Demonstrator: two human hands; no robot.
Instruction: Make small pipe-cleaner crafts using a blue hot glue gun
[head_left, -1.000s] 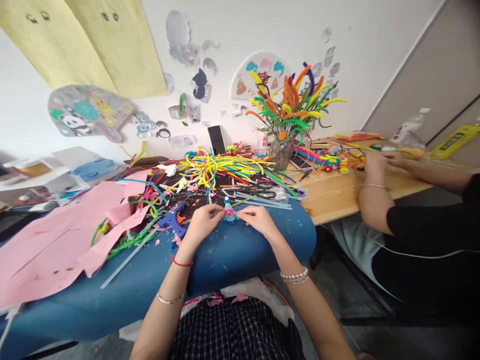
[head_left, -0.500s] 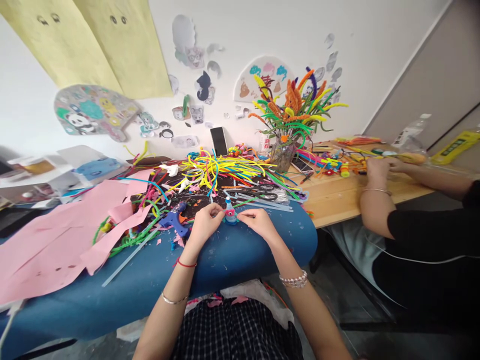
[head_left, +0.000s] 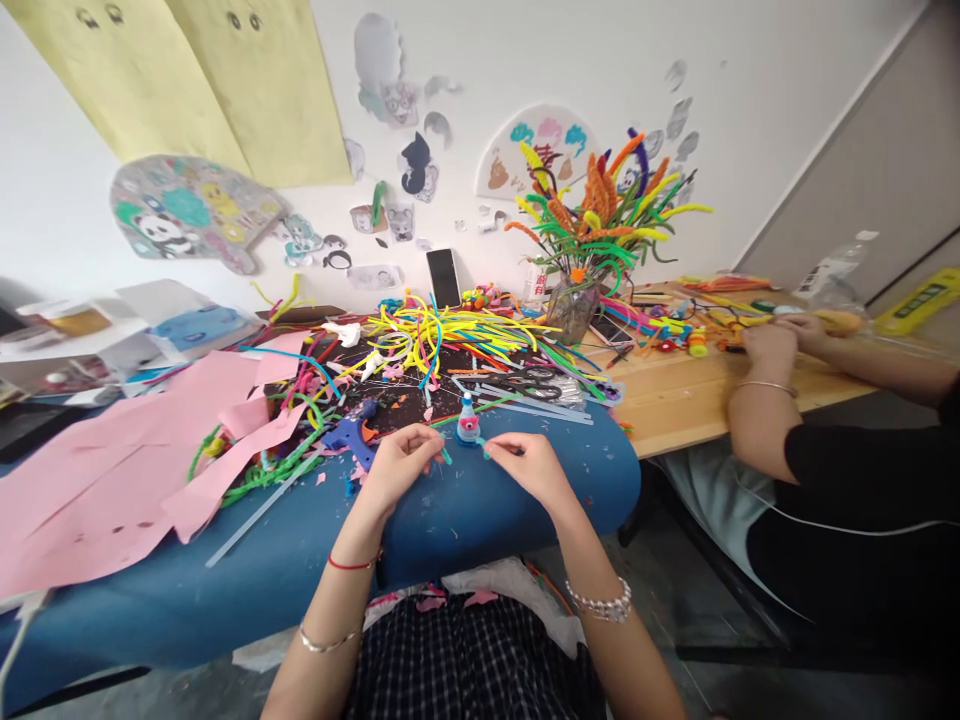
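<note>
near the front edge of the blue bench (head_left: 487,520), a small figure (head_left: 468,428) stands upright between the two hands, its back out of sight and its pink middle too small to make out well. the left hand (head_left: 405,462) pinches a short teal strip (head_left: 445,456); the fingers hide most of it, and only one end pokes out. the right hand (head_left: 529,465) has thumb and finger closed on a second teal strip (head_left: 482,444), which reaches toward the figure's side; whether the two touch, i cannot tell.

just past the left hand lies a blue glue gun (head_left: 345,436). pink paper (head_left: 135,450) spreads over the bench's left side, cut off at the view's edge. behind the figure, scissors (head_left: 517,378) lie half lost among clear sticks (head_left: 544,407) and a tangled heap of pipe cleaners (head_left: 450,335). a phone (head_left: 442,278) stands propped behind the heap, its foot hidden. a vase (head_left: 571,308) of fuzzy flowers (head_left: 600,205) covers part of another phone (head_left: 613,331). to the far right are a co-worker's hands (head_left: 772,345); what they hold is hard to make out.
</note>
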